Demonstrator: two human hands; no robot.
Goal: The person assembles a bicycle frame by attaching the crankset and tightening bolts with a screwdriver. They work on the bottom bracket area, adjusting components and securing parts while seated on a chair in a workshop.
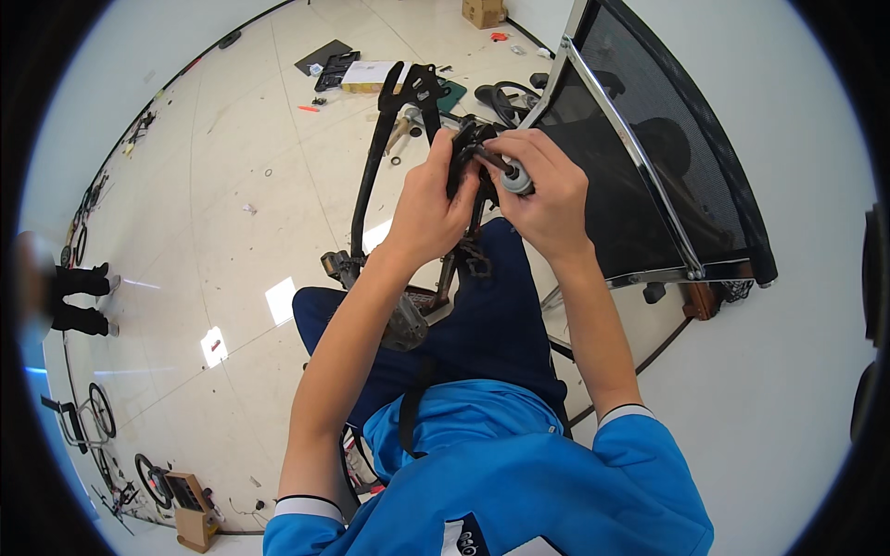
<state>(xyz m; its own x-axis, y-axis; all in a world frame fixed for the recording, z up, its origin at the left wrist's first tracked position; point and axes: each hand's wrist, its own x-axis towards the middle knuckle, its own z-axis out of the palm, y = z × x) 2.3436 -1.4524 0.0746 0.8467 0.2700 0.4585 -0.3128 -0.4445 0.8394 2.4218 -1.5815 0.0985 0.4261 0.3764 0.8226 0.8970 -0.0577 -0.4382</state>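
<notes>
A black bicycle frame [368, 176] stands upright before my lap, with a pedal [405, 324] and a crank by my thighs. My left hand [434, 204] is closed round a dark part [461, 153] at the frame's upper end; its exact kind is partly hidden by my fingers. With fingers curled, my right hand [547, 190] grips a tool with a grey, rounded end [516, 179] and a dark shaft; I cannot make out its exact kind. The shaft points at the dark part beside my left thumb. Both hands are close together.
At my right a mesh-backed office chair [640, 157] with chrome bars stands near the wall. On the floor ahead lie a white box [375, 76], a hammer [400, 130] and loose parts. A cardboard box [483, 12] is farther off. A person's legs [83, 298] show at far left.
</notes>
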